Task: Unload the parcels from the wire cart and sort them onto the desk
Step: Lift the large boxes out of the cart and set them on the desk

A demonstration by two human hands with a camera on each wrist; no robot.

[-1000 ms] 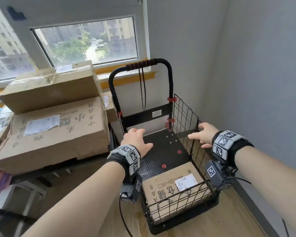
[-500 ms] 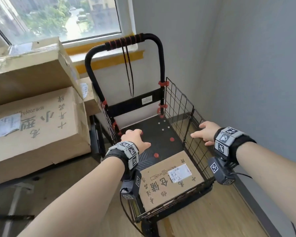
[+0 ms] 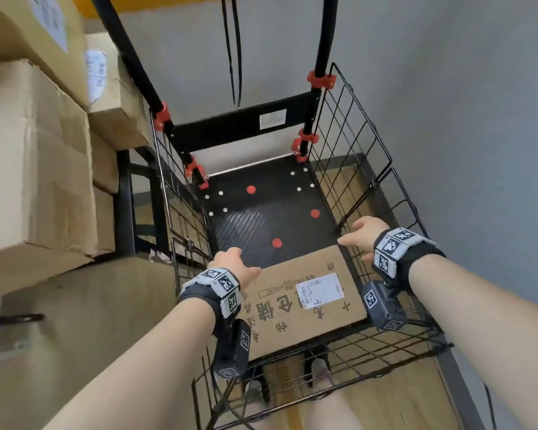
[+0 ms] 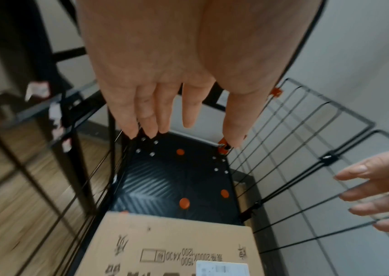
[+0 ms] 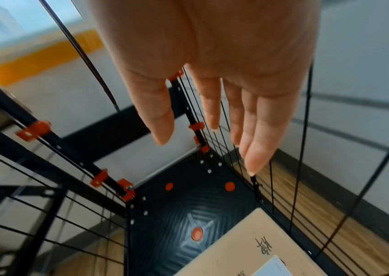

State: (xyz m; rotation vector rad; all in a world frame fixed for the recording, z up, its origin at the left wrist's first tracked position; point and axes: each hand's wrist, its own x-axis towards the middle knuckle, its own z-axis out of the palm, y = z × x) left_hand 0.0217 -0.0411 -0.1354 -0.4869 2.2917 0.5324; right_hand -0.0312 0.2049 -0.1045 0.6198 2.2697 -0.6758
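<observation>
The person's forearms are bare, with no sleeves showing; each wrist carries a black fabric band (image 3: 423,256) topped by a pale grey block printed with black-and-white square fiducial markers; the left wrist's band (image 3: 199,297) is the same make. Beneath each wrist hangs a dark grey camera module, the left one (image 3: 235,349) and the right one (image 3: 382,305) each bearing small square marker tags on their faces; a thin black cable trails down from the left module. The left hand (image 4: 146,74) and right hand (image 5: 212,46) wear no gloves or rings; the fingernails are plain and fairly long.
</observation>
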